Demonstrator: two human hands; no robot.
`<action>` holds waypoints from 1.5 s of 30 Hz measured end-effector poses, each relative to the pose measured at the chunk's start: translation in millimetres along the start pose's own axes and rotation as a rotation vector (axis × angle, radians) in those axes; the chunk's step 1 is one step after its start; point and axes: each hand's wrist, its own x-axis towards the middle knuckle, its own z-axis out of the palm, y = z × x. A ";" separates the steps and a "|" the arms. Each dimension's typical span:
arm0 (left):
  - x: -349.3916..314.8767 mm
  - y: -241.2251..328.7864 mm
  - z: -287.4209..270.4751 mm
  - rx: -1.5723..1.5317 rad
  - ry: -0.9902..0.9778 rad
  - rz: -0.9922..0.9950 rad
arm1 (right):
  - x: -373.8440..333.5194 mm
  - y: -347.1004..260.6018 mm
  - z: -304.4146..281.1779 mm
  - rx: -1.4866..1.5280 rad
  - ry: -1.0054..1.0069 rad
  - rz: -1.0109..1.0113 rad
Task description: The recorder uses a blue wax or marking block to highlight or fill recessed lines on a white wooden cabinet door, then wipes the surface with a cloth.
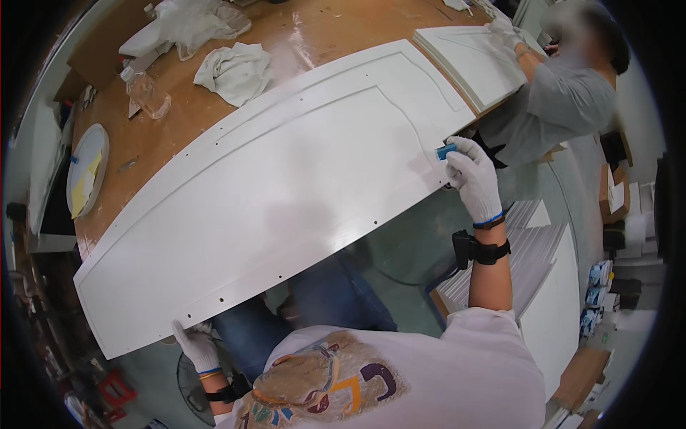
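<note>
A long white panel (pixel 286 179) with grooved outlines and small holes along its edges lies across the brown table, its near edge jutting out over my legs. My right hand (pixel 473 175), in a white knit glove, pinches a small blue piece (pixel 446 151) just over the panel's right end. The exact kind of that piece does not show. At the near left edge, my left hand (pixel 196 347), also gloved, grips the panel, thumb near its top edge and the other fingers partly hidden below.
On the brown table (pixel 343 28) are a crumpled white cloth (pixel 234 74), a clear plastic bottle (pixel 146 93), plastic bags (pixel 196 25) and a round white lid (pixel 88 168). A co-worker (pixel 564 93) handles stacked white panels (pixel 475 61) at the far right. More panels (pixel 547 286) stand on the floor.
</note>
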 end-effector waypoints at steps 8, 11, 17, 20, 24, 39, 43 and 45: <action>-28.1 -9.4 61.2 0.034 -0.030 0.007 | 96.5 -32.3 54.0 -0.619 -0.108 -0.093; -25.9 -15.0 62.6 0.036 -0.009 -0.029 | 130.6 -23.9 62.9 -0.796 -0.109 -0.171; -26.3 -18.6 50.3 0.113 -0.034 -0.014 | 152.2 -26.9 77.8 -1.045 -0.125 -0.285; -21.9 -20.7 50.9 0.191 0.058 -0.055 | 166.8 -23.3 76.7 -1.108 -0.131 -0.327; -11.0 -20.2 29.3 0.128 0.127 -0.051 | 179.6 -14.3 83.5 -1.176 -0.161 -0.387; 10.6 -16.5 -29.2 -0.028 0.188 -0.157 | 183.5 -14.6 108.0 -1.362 -0.101 -0.273; 11.5 -19.5 -33.6 0.026 0.173 -0.123 | 185.3 -15.1 109.4 -1.387 -0.115 -0.283; 9.8 -18.9 -27.5 0.069 0.178 -0.067 | 187.9 -14.0 108.0 -1.375 -0.123 -0.289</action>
